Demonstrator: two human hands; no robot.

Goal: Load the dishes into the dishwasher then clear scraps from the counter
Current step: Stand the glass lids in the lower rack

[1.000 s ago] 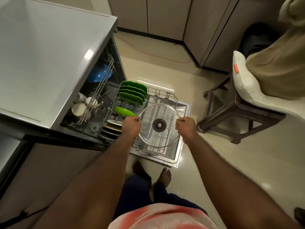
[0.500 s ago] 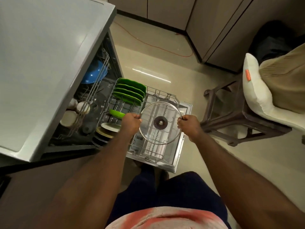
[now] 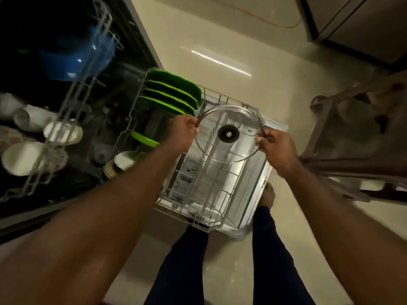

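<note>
- The glass lid (image 3: pixel 229 134) is held in the air over the empty end of the pulled-out lower rack (image 3: pixel 199 219), just beside the row of green plates (image 3: pixel 171 93). It's not touching the wires yet, as far as I can tell.
- The left hand (image 3: pixel 180 134) pinches the metal rim on one side, thumb on top and fingers curled under. The right hand (image 3: pixel 276 147) does the same on the opposite side.
- Handling guess: stiff, fairly heavy for its size, and fragile. It's tempered glass, so a knock against the wires could chip it or worse.
- Probably slick if wet, so the metal band is the safest place to hold it — not the bare glass.
- The centre knob (image 3: pixel 228 133) seems to point down, so the rim is the only practical hold here.
- I'd stand it on edge between the tines — set it down slowly, don't drop it.
</note>
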